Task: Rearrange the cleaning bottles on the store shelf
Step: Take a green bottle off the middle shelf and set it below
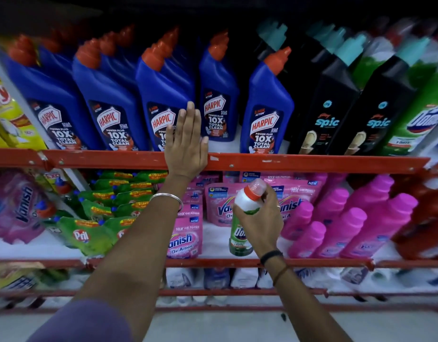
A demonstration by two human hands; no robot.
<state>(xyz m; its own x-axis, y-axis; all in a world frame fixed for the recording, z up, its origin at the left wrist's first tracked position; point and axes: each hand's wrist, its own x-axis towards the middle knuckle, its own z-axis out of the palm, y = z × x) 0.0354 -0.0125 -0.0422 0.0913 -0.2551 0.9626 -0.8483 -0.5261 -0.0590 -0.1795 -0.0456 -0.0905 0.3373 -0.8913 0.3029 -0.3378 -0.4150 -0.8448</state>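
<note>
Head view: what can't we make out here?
- Green bottle label: right hand covers it.
- Third blue Harpic bottle label: left hand hides part.
- Bottom shelf items: blurred, behind red rail.
- Yellow pack: cut off by left edge.

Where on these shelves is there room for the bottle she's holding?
One gap sits between the fourth and fifth Harpic bottles. Bare shelf floor shows around the held green bottle, between Vanish pouches and pink bottles. Elsewhere it's packed.

We see the red-railed top shelf (pixel 311 164) carrying blue Harpic bottles (pixel 109 104), then black Spic bottles (pixel 329 112); the lower shelf (pixel 213 262) bears pink Vanish pouches (pixel 186 233).
</note>
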